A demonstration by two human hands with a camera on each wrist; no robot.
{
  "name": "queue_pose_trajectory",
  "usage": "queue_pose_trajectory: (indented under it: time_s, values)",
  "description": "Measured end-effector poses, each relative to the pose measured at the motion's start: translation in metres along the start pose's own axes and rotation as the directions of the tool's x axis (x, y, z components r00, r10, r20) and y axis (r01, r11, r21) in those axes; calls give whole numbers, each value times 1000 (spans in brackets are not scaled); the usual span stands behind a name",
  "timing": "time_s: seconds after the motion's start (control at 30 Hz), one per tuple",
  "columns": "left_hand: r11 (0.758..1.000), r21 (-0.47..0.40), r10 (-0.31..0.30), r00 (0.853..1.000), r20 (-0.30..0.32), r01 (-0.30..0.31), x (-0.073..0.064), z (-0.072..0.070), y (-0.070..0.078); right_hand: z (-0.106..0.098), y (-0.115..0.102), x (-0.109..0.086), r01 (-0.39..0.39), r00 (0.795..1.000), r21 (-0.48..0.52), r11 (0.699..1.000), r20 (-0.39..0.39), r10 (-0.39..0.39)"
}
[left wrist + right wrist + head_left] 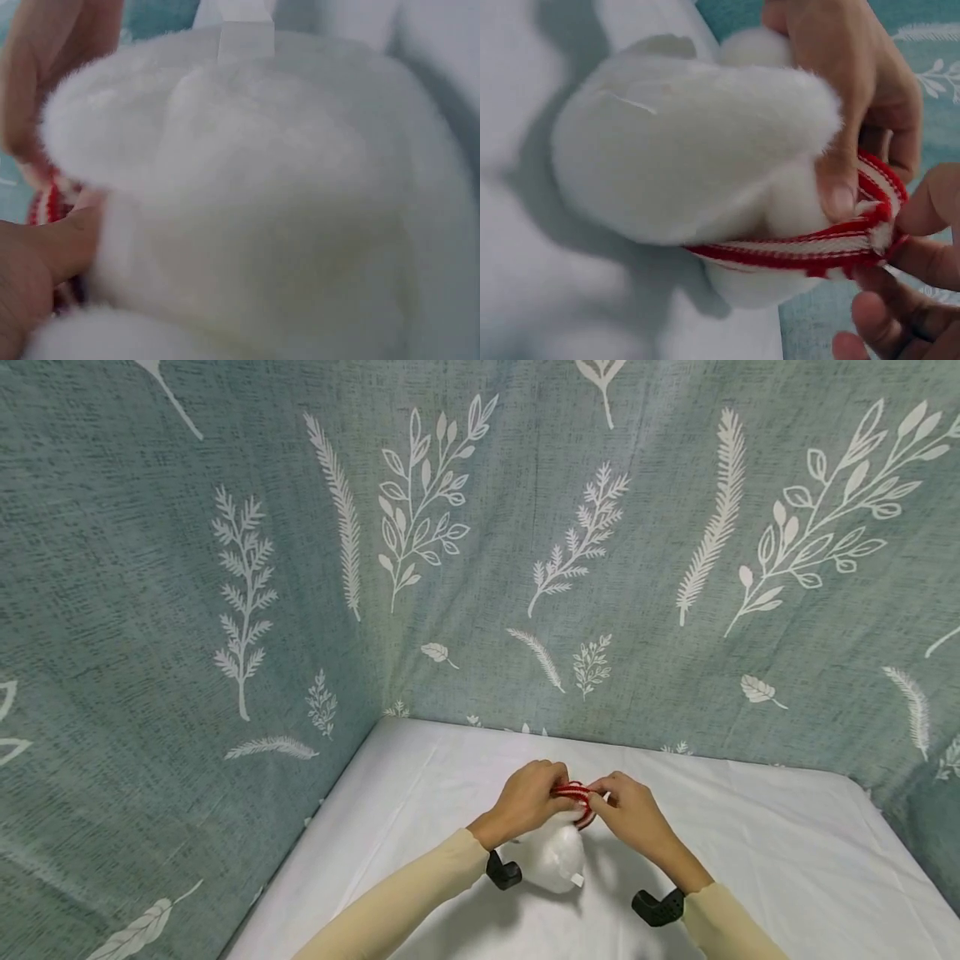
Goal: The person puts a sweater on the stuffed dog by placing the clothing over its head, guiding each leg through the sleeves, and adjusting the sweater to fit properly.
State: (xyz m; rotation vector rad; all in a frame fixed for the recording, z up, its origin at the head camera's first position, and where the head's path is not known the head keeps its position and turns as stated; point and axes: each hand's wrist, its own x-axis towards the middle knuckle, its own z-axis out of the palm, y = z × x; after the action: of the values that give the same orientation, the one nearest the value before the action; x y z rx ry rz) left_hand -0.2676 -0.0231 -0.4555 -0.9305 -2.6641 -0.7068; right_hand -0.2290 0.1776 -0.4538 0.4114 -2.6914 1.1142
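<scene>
A white plush toy [553, 860] lies on the white-covered table in the head view, with a red-and-white striped knitted scarf [802, 250] around it. My left hand [527, 797] is at the toy's far end, its thumb against the toy and scarf and its fingers curled by the scarf's loop. Facing it, my right hand [636, 817] pinches the scarf between thumb and fingers where the strips cross. The plush toy [262, 142] fills most of the left wrist view, with a white tag [247, 41] on it. The toy's face is hidden.
The white tablecloth [750, 827] spreads on both sides of the toy. Green-grey curtains [480, 610] with white leaf prints hang behind the table and along its left. Each wrist carries a black camera mount [657, 908].
</scene>
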Motion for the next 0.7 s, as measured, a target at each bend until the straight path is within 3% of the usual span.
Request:
queue_pose_trajectory:
  time_s: [0.17, 0.27, 0.5, 0.7]
  values:
    - [998, 26, 60, 993, 104, -63, -5, -5, -3, -5, 5, 1, -92, 996, 11, 996, 10, 92]
    - [997, 19, 75, 988, 134, -79, -6, -7, -4, -5, 9, 1, -115, 993, 18, 993, 30, 114]
    - [993, 14, 117, 989, 89, -119, -6, -5, -5, -5, 14, 0, -106, 993, 57, 993, 64, 102]
    - [995, 1, 97, 994, 48, -98, -8, -3, -4, -8, 17, 1, -113, 992, 96, 989, 76, 105]
